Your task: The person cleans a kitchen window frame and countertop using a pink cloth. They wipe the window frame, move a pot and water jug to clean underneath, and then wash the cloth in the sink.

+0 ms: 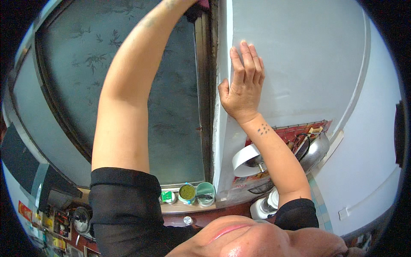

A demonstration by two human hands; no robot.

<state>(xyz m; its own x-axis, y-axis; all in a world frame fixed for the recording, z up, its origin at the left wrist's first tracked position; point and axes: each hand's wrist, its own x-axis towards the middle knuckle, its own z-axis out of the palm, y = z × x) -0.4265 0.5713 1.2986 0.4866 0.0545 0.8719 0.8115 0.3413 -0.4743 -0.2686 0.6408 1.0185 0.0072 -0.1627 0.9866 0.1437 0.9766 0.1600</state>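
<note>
My right hand (pixel 245 77) rests with spread fingers on the pale wall (pixel 298 70), its thumb towards the white corner edge beside the window. Nothing is held in it. My left arm (pixel 128 86) reaches up across a frosted window pane (pixel 175 128) with a leaf pattern. The left hand is beyond the top edge, out of view. Just by where that forearm leaves the picture, a pink and dark cloth-like thing (pixel 200 7) shows against the dark, worn window frame (pixel 205 96); whether the hand grips it is hidden.
On the window sill (pixel 192 208) stand a cup of green contents (pixel 187 191), a divided green container (pixel 205 192) and a jar with a green packet (pixel 167 196). Below my right forearm are a white round-rimmed object (pixel 245 160), a hanging metal pan (pixel 316 151) and a white appliance (pixel 261 208).
</note>
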